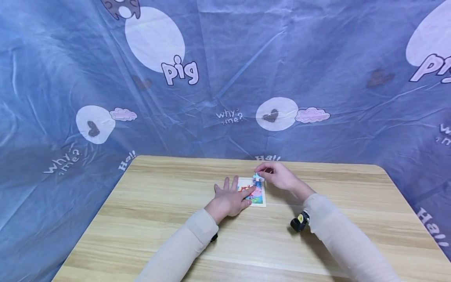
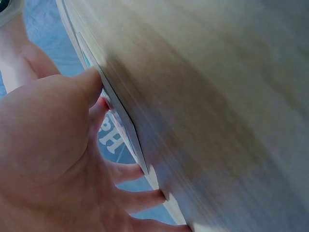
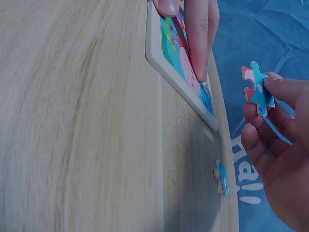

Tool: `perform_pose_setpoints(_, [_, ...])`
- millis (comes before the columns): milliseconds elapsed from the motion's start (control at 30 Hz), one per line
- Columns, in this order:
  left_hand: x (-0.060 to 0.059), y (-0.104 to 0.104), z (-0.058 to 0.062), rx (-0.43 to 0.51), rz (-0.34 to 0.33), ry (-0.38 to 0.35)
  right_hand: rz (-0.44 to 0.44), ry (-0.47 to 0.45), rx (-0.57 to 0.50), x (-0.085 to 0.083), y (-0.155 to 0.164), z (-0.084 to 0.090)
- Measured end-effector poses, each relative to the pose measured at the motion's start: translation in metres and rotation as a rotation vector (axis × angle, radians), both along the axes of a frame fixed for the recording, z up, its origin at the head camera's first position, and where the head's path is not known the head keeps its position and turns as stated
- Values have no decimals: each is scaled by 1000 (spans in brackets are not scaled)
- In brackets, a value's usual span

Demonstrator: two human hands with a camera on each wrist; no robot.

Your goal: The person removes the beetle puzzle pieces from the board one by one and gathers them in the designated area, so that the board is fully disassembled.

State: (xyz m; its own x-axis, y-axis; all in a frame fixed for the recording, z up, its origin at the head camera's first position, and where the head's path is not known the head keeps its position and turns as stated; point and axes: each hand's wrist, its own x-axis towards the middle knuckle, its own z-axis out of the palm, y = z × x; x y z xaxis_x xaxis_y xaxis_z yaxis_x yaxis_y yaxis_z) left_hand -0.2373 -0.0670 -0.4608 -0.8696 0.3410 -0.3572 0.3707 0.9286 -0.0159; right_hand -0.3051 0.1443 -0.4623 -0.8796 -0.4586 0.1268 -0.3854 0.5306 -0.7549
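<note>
A small colourful jigsaw board in a pale frame lies near the middle of the wooden table. My left hand lies flat on its left part, fingers straight and spread. In the right wrist view those fingers press on the picture of the board. My right hand hovers at the board's far right corner and pinches a blue puzzle piece. Up close the piece sits between the thumb and fingertips of my right hand. The left wrist view shows my left hand against the board's edge.
Another loose blue piece lies on the table close to its far edge, beyond the board. A blue printed cloth hangs round the table on three sides. A black wrist camera sits on my right forearm.
</note>
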Motion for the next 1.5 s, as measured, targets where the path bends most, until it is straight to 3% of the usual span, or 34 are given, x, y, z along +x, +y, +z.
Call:
perform_pose_setpoints(433, [-1,-1,1,11,-13,6,-13,-45,-70,5,21,3])
perform_pose_setpoints(1133, [-1,-2,0,7,-15,4,-124,-106,-92,10,50,-4])
perform_pose_setpoints(1500, [0,-2,0,7,-18,6,-134,-62,-76,10,61,-8])
